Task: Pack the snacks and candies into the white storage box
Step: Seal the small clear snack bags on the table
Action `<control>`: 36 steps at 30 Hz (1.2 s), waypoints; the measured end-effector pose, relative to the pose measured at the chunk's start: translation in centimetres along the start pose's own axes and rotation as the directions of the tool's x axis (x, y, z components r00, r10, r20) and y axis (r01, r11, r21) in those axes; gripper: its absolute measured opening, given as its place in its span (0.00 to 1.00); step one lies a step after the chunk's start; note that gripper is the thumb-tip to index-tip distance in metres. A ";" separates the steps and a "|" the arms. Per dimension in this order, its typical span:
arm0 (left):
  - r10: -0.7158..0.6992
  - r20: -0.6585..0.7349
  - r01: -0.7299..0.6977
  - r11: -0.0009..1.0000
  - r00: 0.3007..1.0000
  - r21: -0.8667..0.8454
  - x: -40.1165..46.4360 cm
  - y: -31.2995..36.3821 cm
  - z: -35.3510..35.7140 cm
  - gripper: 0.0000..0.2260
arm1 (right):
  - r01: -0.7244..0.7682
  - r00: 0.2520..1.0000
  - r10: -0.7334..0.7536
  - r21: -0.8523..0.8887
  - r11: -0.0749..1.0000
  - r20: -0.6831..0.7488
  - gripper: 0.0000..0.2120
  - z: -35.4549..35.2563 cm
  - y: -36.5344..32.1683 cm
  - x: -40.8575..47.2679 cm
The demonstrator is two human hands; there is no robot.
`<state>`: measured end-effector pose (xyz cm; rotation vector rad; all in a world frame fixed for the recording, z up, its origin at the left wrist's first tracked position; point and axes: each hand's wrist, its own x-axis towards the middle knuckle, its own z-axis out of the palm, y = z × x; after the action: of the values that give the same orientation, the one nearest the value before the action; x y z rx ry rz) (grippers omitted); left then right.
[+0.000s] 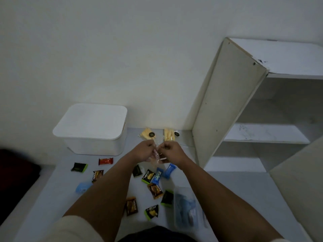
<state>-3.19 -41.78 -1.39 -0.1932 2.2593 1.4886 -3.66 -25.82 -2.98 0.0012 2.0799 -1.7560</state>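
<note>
Snacks and candies lie scattered on the pale floor in front of the person, none yet in the white storage box (90, 127), which sits to the left against the wall with its lid (91, 119) on. Two clear bags of yellow sticks (148, 134) (169, 135) rest at the wall, just beyond the hands. A red candy (105, 161), dark packets with green ends (79, 167) (148, 176) and blue packets (168, 171) are spread nearer the body, several under the forearms.

Left hand (146, 151) and right hand (170, 151) meet at centre, both with fingers curled, pinching one small clear wrapper (156, 157) between them. Its contents cannot be made out.

Judged relation for the coming move: the box lies to the left of the held wrapper and slightly farther from the body, so the left hand is the nearer one to it. The box's long axis runs roughly left to right along the wall. The closed lid is the obstacle; it must come off before anything can be packed.

A white shelf unit (262, 133) stands open at the right, and a clear case of blue items (185, 208) lies on the floor near the right forearm.
</note>
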 end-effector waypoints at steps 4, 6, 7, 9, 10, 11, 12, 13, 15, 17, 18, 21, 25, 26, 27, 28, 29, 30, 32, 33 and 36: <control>0.101 0.051 -0.097 0.993 0.994 -0.068 0.8 -0.4 -2.3 0.08 | 0.052 0.995 -0.046 0.066 0.996 -0.086 0.04 1.8 -0.7 0.4; 0.152 0.082 -0.145 0.986 0.985 -0.082 1.3 -0.5 -3.2 0.09 | 0.045 0.990 -0.031 0.107 0.993 -0.134 0.05 2.6 -0.9 0.6; 0.172 0.096 -0.166 0.984 0.980 -0.071 1.5 -0.5 -3.7 0.09 | 0.036 0.988 -0.016 0.134 0.990 -0.152 0.05 3.0 -1.0 0.7; 0.193 0.115 -0.188 0.981 0.974 -0.056 1.8 -0.4 -4.5 0.10 | 0.025 0.984 0.011 0.198 0.980 -0.177 0.06 3.8 -1.1 0.7; 0.191 0.120 -0.184 0.981 0.974 -0.063 1.9 -0.4 -4.8 0.10 | 0.024 0.982 0.019 0.224 0.974 -0.189 0.06 4.3 -1.1 0.7; 0.180 0.123 -0.173 0.983 0.976 -0.069 2.0 -0.4 -5.0 0.10 | 0.026 0.980 0.023 0.238 0.971 -0.200 0.06 4.8 -1.2 0.7; 0.169 0.128 -0.161 0.985 0.977 -0.069 1.9 -0.5 -5.2 0.10 | 0.030 0.977 0.021 0.235 0.972 -0.210 0.06 5.2 -1.2 0.6; 0.162 0.132 -0.156 0.986 0.978 -0.058 1.9 -0.5 -5.4 0.09 | 0.036 0.976 0.012 0.216 0.976 -0.217 0.06 5.6 -1.3 0.5; 0.174 0.142 -0.174 0.985 0.974 -0.014 1.9 -0.7 -5.8 0.08 | 0.056 0.978 -0.021 0.164 0.985 -0.209 0.07 6.2 -1.4 0.3; 0.196 0.149 -0.200 0.980 0.969 0.013 1.9 -0.7 -6.0 0.09 | 0.059 0.978 -0.028 0.147 0.987 -0.205 0.07 6.4 -1.6 0.1; 0.200 0.158 -0.205 0.979 0.967 0.012 1.9 -0.6 -6.0 0.09 | 0.054 0.976 -0.022 0.143 0.988 -0.216 0.08 6.5 -1.7 0.0; 0.183 0.195 -0.185 0.983 0.964 -0.006 1.9 -0.3 -6.0 0.10 | 0.033 0.964 -0.003 0.107 0.994 -0.266 0.09 6.4 -1.9 0.3; 0.131 0.227 -0.124 0.991 0.965 -0.043 2.0 -0.2 -6.8 0.09 | 0.032 0.972 -0.023 0.033 0.999 -0.235 0.09 6.2 -2.3 1.1; 0.122 0.226 -0.115 0.992 0.966 -0.045 1.9 -0.1 -7.0 0.09 | 0.038 0.975 -0.033 0.016 0.999 -0.218 0.09 6.1 -2.5 1.2; 0.122 0.223 -0.114 0.992 0.967 -0.048 1.9 -0.1 -7.2 0.09 | 0.046 0.978 -0.044 0.004 0.999 -0.202 0.10 6.1 -2.7 1.3; 0.129 0.216 -0.121 0.992 0.968 -0.047 1.9 0.0 -7.4 0.09 | 0.055 0.981 -0.054 0.000 0.998 -0.188 0.10 6.2 -3.0 1.4; 0.144 0.203 -0.138 0.989 0.969 -0.045 1.9 0.1 -7.7 0.08 | 0.063 0.983 -0.062 0.000 0.998 -0.174 0.10 6.4 -3.2 1.6; 0.163 0.184 -0.157 0.986 0.969 -0.046 2.0 0.1 -7.9 0.08 | 0.069 0.985 -0.068 0.000 0.998 -0.161 0.10 6.6 -3.5 1.7; 0.197 0.153 -0.188 0.979 0.968 -0.072 2.4 0.1 -8.2 0.10 | 0.079 0.985 -0.079 -0.008 0.997 -0.152 0.10 6.8 -3.9 2.0; 0.211 0.144 -0.200 0.976 0.967 -0.085 2.5 0.1 -8.3 0.11 | 0.086 0.982 -0.088 -0.018 0.996 -0.168 0.10 6.9 -4.0 2.2; 0.240 0.109 -0.229 0.968 0.965 -0.107 2.7 0.3 -8.6 0.12 | 0.119 0.962 -0.129 -0.055 0.991 -0.242 0.10 6.9 -4.2 3.0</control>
<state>-8.07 -49.12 0.57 0.1407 2.1769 1.6785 -5.34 -34.00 -0.75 0.0829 2.3356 -1.8695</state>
